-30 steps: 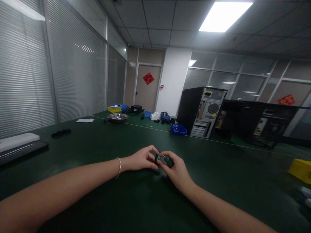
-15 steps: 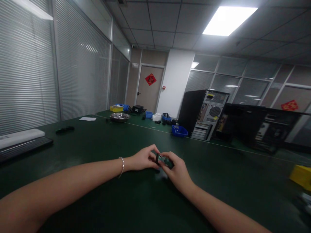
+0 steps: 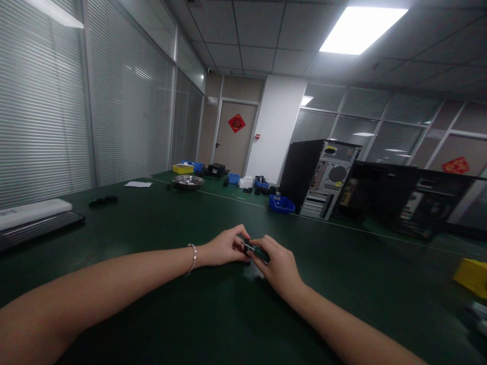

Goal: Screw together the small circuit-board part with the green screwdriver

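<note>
Low over the dark green table (image 3: 178, 314), my two hands meet near the middle of the view. The bent fingers of my left hand (image 3: 227, 246) pinch a small black part (image 3: 247, 247), mostly hidden by the fingertips. My right hand (image 3: 279, 261) is closed on a small dark green piece (image 3: 262, 253). A thin bright strip, a shaft or an edge, runs from it toward the black part. Whether the two pieces touch is hard to make out, and their exact kind is too small to tell.
Computer towers (image 3: 323, 177) stand at the back right, beside a blue bin (image 3: 281, 204). A metal bowl (image 3: 188, 182) and small bins lie farther back. At left are a keyboard (image 3: 41, 230) and a black object (image 3: 103, 201); a yellow bin (image 3: 471, 276) is at right.
The small pieces have turned between my fingers: the green face seen before is now mostly a thin bright line. Both hands stay nearly in place; the view has shifted slightly.
</note>
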Motion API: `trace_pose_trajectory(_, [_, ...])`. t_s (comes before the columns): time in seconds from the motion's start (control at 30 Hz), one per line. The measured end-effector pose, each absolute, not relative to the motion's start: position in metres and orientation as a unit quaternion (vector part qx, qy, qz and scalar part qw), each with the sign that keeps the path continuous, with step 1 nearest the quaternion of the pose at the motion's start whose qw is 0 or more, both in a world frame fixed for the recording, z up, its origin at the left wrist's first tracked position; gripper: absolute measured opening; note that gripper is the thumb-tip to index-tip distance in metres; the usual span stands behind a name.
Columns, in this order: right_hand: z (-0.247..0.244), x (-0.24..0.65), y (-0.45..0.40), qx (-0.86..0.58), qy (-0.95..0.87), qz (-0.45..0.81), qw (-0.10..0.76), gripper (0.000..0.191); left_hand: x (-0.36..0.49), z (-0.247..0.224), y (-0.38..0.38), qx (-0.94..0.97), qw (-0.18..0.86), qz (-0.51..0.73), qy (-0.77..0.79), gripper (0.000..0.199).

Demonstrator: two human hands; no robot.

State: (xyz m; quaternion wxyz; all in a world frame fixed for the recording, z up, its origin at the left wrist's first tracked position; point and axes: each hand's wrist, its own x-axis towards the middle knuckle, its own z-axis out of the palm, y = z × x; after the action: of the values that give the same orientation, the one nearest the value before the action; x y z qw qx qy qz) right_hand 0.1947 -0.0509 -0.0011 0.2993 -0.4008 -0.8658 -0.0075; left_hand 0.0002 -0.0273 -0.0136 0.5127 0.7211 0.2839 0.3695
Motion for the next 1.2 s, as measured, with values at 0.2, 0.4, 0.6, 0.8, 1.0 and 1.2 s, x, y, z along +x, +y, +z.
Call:
trace_pose_trajectory(0.2, [-0.005, 0.196, -0.047, -0.397, -0.871, -0.037, 0.288, 0.019, 0.001, -0.014, -0.027, 0.726, 0.513, 0.364, 0.279, 0.048])
trace_pose_trajectory(0.4, [-0.005, 0.197, -0.045, -0.399, -0.869, -0.047, 0.289, 0.022, -0.001, -0.014, -0.024, 0.718, 0.53, 0.355, 0.278, 0.044])
trace_pose_trajectory(0.6, [-0.007, 0.196, -0.044, -0.382, -0.875, -0.013, 0.297, 0.026, 0.001, -0.017, -0.02, 0.7, 0.535, 0.377, 0.285, 0.032])
trace_pose_trajectory(0.8, [-0.009, 0.195, -0.044, -0.374, -0.862, 0.054, 0.338, 0.044, -0.009, -0.007, 0.001, 0.6, 0.559, 0.495, 0.287, 0.028])
trace_pose_trajectory(1.0, [-0.006, 0.199, -0.044, -0.358, -0.871, 0.095, 0.322, 0.022, -0.096, 0.014, 0.046, 0.418, 0.414, 0.693, 0.417, 0.013])
trace_pose_trajectory(1.2, [-0.007, 0.201, -0.044, -0.342, -0.889, 0.119, 0.282, 0.017, -0.172, 0.0, 0.059, 0.325, 0.333, 0.73, 0.5, 0.031])
